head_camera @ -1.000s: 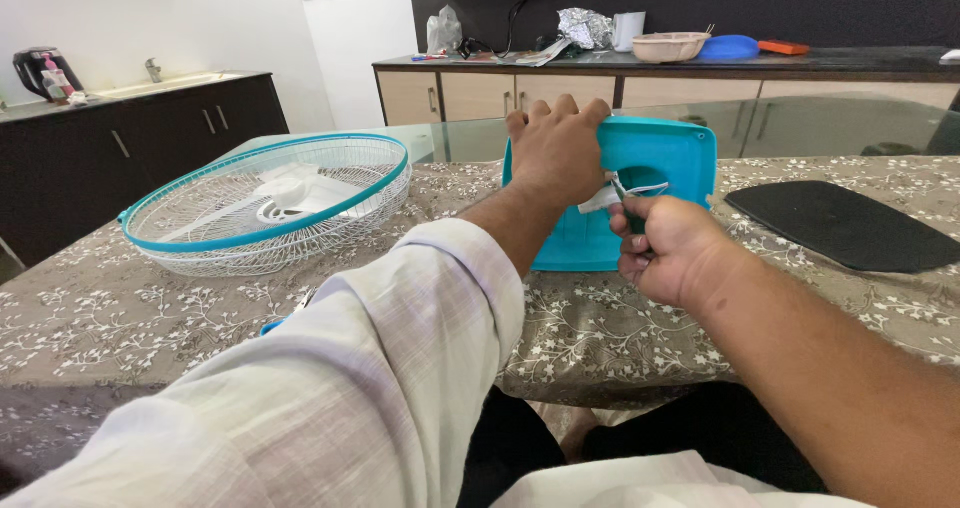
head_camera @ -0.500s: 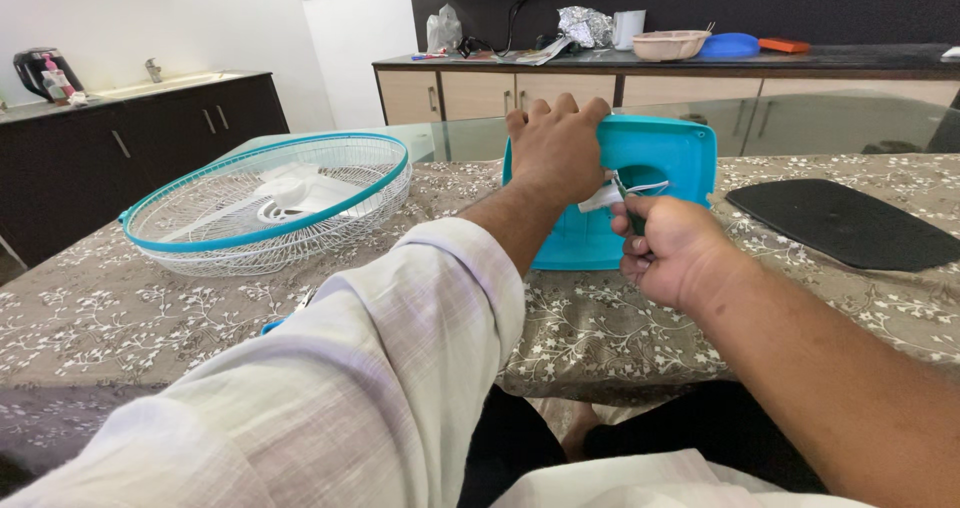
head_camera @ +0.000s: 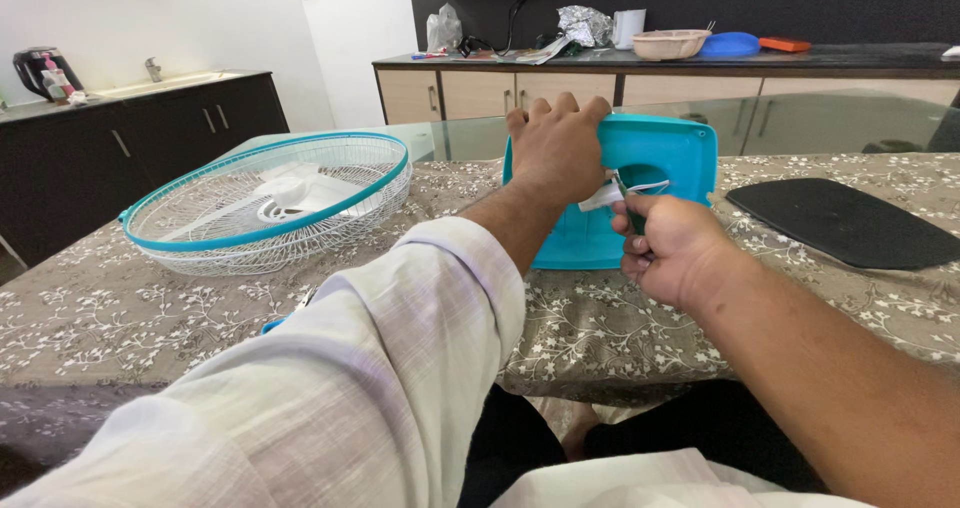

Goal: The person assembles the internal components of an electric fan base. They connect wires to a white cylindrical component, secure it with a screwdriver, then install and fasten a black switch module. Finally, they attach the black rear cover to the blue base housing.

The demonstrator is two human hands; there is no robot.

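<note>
Head view: my left hand (head_camera: 556,150) grips the top edge of the teal base (head_camera: 668,153), fingers curled over it, holding it tilted up on the table (head_camera: 120,318). My right hand (head_camera: 668,251) is closed in a fist around a thin tool (head_camera: 626,200); I cannot tell what kind, only that its tip sits at the round opening in the base, where white wires (head_camera: 640,188) come out. The base stands near the table's middle, between the fan grille (head_camera: 270,200) on the left and a black mat (head_camera: 840,223) on the right, apart from both.

To do this well, I judge that I should keep the left hand firm so the base does not rock, hold the tool square to its seat, and keep the wires out from under the tip. 1 slip could nick them.
</note>
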